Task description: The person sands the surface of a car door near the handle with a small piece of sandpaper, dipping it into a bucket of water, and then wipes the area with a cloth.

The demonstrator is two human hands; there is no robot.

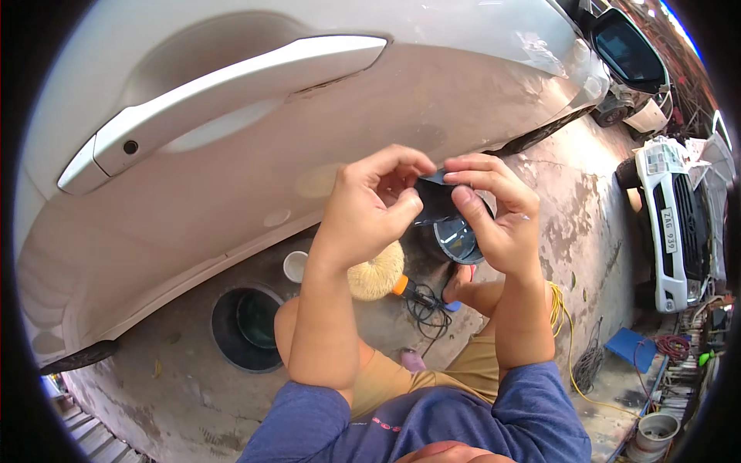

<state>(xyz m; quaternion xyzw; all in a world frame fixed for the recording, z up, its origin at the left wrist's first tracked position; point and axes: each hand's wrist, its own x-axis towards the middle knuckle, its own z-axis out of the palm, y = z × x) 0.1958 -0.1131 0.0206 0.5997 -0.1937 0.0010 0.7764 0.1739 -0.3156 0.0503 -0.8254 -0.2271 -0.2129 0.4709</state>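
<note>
Both my hands are raised in front of the car door, pinching a small dark sheet that looks like sandpaper. My left hand grips its left edge between thumb and fingers. On the other side my right hand has its thumb and fingertips closed on the upper right edge. The sheet is bent along its top, where a greyer face shows. Behind it is the silver-white car door, with its long handle to the left. A dark bucket with liquid stands below, partly covered by my right hand.
On the concrete floor are a polisher with a fluffy yellow pad, a white cup and a dark tub. A yellow cord runs at the right, near a blue board. Another white vehicle stands beyond.
</note>
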